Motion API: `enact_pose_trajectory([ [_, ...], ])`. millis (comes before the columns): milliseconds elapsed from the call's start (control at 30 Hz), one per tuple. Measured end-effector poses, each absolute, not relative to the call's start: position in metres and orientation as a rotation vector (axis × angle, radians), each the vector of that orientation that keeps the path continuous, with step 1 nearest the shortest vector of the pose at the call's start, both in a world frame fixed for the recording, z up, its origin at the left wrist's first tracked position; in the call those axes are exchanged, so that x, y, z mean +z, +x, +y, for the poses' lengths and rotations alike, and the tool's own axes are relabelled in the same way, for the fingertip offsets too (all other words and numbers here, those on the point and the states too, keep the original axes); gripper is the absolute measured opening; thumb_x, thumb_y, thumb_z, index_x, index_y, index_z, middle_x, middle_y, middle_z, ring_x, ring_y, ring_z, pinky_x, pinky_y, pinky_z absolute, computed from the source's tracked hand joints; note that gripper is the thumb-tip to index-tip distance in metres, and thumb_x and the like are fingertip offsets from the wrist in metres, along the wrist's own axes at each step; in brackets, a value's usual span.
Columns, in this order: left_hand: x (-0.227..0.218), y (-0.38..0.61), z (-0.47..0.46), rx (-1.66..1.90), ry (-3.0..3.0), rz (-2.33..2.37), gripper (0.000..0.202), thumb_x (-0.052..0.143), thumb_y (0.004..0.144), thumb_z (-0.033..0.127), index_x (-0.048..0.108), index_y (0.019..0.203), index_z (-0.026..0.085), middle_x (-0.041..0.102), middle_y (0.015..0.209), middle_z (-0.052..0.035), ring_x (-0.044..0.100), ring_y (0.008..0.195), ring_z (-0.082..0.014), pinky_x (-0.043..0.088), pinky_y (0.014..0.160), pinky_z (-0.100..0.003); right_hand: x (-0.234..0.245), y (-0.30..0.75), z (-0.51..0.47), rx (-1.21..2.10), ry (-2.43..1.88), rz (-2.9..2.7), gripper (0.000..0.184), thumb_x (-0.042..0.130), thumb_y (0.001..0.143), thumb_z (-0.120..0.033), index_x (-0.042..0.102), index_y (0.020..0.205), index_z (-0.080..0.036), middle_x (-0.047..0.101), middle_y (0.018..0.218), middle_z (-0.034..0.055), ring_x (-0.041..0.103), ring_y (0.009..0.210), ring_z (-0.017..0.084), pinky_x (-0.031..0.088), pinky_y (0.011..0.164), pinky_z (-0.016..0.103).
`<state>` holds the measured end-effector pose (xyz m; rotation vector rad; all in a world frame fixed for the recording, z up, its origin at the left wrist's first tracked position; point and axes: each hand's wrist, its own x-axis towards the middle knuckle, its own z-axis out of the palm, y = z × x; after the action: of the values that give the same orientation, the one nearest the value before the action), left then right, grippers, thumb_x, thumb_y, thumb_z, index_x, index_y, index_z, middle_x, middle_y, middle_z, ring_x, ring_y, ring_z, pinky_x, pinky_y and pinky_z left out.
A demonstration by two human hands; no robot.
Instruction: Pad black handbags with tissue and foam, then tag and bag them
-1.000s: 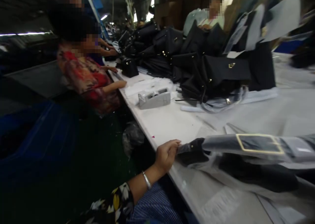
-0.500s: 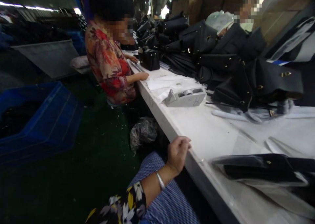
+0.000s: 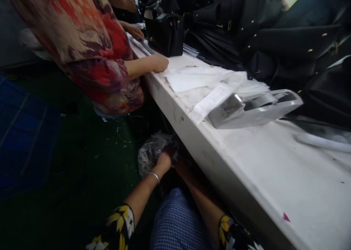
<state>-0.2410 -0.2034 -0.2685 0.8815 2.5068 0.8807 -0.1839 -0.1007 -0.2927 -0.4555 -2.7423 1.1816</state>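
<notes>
Both my arms reach down under the edge of the white table (image 3: 246, 162). My left hand (image 3: 163, 159), a silver bangle on its wrist, rests against a crumpled grey plastic bag (image 3: 149, 155) on the dark green floor. My right hand (image 3: 181, 166) is just right of it, in the shadow below the table. The fingers of both hands are lost in the dark by the bag's mouth. My blue checked lap and floral sleeves show at the bottom.
A co-worker in a red floral top (image 3: 90, 48) sits close on the left, one hand on the table. A grey tape dispenser (image 3: 255, 109), white papers (image 3: 197, 81), a black handbag (image 3: 164, 32) and a heap of black bags (image 3: 287, 41) lie on the table. A blue crate (image 3: 22, 133) stands far left.
My left hand let go of the black strap on the table, left the table's edge and dropped to the bag on the floor. My right arm came down too; my view tilted downward.
</notes>
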Motion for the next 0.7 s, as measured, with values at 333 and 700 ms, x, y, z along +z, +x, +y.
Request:
enact_pose_trajectory([
  [333, -0.288, -0.269, -0.273, 0.194, 1.125, 2.130, 0.029, 0.061, 0.094, 0.037, 0.062, 0.113, 0.015, 0.064, 0.115, -0.0087, 0.063, 0.103, -0.0227, 0.053, 0.091, -0.046, -0.329, -0.158, -0.134, 1.461, -0.206, -2.981, 0.025, 0.054, 0.093, -0.016, 0.072, 0.110, -0.020, 0.072, 0.112, 0.0066, 0.065, 0.106, 0.020, 0.046, 0.097, 0.031],
  [700, -0.301, -0.280, -0.247, 0.185, 0.754, 1.544, 0.031, 0.062, 0.093, 0.037, 0.061, 0.115, 0.015, 0.065, 0.110, -0.0076, 0.065, 0.090, -0.0185, 0.058, 0.076, -0.037, -0.317, -0.135, -0.157, 1.732, -0.113, -2.987, 0.017, 0.060, 0.081, -0.007, 0.073, 0.087, -0.016, 0.070, 0.096, 0.0068, 0.064, 0.089, 0.018, 0.046, 0.080, 0.024],
])
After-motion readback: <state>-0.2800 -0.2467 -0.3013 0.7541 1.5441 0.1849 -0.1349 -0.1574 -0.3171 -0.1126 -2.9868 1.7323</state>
